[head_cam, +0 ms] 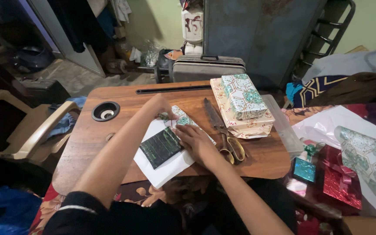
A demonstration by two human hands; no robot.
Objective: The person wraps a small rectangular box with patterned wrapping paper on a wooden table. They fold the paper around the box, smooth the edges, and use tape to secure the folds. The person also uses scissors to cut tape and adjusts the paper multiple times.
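On a small wooden lap table [109, 130] lies a sheet of wrapping paper [164, 167], white side up, with a dark green shiny box [159, 147] on it. My left hand [159, 106] pinches a folded patterned flap of the paper at the far end of the box. Flat on the paper just right of the box, my right hand [196, 141] presses it down. Big scissors [223, 130] with yellow handles lie right beside that hand.
Two wrapped boxes [240, 102] are stacked at the table's back right, on a clear flat case. A round cup hole [105, 111] sits at the left. Red shiny gift bag [340, 182], patterned paper and a teal bow lie to the right. A chair arm [40, 130] is left.
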